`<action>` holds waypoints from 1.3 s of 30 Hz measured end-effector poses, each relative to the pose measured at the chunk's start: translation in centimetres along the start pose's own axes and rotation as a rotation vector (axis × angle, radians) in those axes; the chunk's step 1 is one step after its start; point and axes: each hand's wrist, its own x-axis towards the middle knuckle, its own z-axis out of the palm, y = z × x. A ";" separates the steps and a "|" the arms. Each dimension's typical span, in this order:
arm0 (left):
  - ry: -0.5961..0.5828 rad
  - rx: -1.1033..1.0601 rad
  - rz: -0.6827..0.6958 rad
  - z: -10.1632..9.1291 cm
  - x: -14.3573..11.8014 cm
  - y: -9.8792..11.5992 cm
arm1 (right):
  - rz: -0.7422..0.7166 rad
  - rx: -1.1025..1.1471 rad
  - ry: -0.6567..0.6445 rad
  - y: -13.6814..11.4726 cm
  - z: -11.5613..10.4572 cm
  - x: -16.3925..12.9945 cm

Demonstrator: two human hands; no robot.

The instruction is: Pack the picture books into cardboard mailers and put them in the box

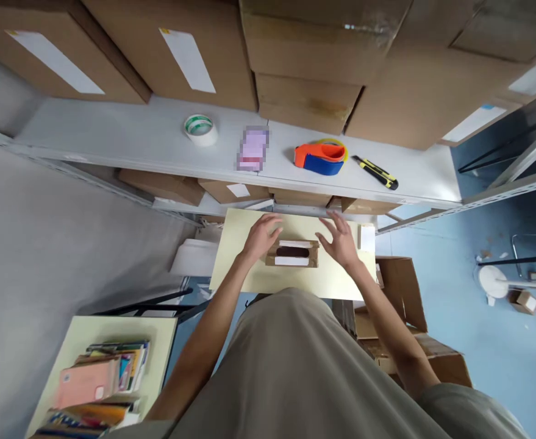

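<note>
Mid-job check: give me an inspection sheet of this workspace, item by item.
Surface: pale yellow table, small, in front of the person.
Job's things: small cardboard box at table centre, flaps open, dark item inside.
Clutter: white block at the table's right edge.
Grippers: left hand open, touching the box's left end; right hand open, at its right end.
Cables: nothing seen.
Surroundings: shelf with tape roll, tape dispenser, utility knife; stacked cartons; books on a second table.
</note>
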 end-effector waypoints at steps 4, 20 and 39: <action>0.188 -0.134 0.246 -3.3 6.4 7.4 | -0.114 -0.160 0.141 -1.5 -6.0 9.8; 0.293 -0.504 0.169 -1.8 1.4 9.7 | 0.200 0.294 -0.055 -5.5 -5.4 11.9; 0.194 -0.663 -0.270 1.7 -12.8 2.7 | 0.413 0.849 -0.255 -11.9 6.5 -2.9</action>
